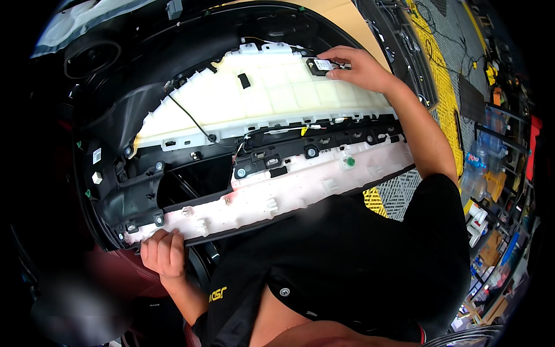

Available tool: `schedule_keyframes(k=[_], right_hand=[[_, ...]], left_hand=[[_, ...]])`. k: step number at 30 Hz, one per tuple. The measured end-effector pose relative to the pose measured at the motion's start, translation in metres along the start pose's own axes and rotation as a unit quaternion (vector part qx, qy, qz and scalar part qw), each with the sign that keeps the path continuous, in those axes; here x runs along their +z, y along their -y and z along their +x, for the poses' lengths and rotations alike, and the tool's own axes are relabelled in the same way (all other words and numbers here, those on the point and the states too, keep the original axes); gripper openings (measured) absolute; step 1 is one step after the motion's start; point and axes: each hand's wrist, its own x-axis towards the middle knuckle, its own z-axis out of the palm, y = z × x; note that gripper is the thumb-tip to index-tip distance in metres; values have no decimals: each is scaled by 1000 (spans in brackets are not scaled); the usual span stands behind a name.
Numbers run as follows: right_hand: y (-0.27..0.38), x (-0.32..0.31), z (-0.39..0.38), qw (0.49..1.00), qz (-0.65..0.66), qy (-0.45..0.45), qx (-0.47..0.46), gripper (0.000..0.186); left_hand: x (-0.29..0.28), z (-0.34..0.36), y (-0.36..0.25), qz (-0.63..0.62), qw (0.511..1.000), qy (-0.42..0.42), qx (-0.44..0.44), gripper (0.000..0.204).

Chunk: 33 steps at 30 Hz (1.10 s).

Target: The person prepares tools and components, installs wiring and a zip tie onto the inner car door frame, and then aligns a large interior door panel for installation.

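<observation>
A car door panel (107, 199) lies with its inner side up in front of me. My left hand (165, 253) is closed on the panel's near edge at its left end, the fingers curled over the pinkish-white strip (306, 191). At the far right, my right hand (359, 68) pinches a small black module (316, 67) with a white label. The module lies against the pale cream cover (272, 87); whether it is fixed there I cannot tell. A thin black cable (191, 115) crosses the cover's left part and reaches the wiring along the middle.
A round speaker (92, 58) sits at the panel's far left. Cardboard (341, 20) shows behind the panel. To the right are yellow floor grating (442, 115), loose cables on the grey floor, and shelves with large clear bottles (477, 168) and boxes.
</observation>
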Motion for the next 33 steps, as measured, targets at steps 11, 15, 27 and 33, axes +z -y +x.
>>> schedule_keyframes(k=[11, 15, 27, 33], right_hand=[[14, 3, -3, 999, -31, -6, -7, 42], [1, 7, 2, 1000, 2, -4, 2, 42], [-7, 9, 3, 999, -13, 33, 0, 49], [-4, -6, 9, 997, 32, 65, 18, 62]], left_hand=[[0, 3, -2, -10, 1000, -6, -5, 16], [-1, 4, -3, -3, 1000, -8, 1, 16], [-2, 0, -4, 22, 1000, -7, 8, 13], [-3, -1, 1, -6, 1000, 12, 9, 14]])
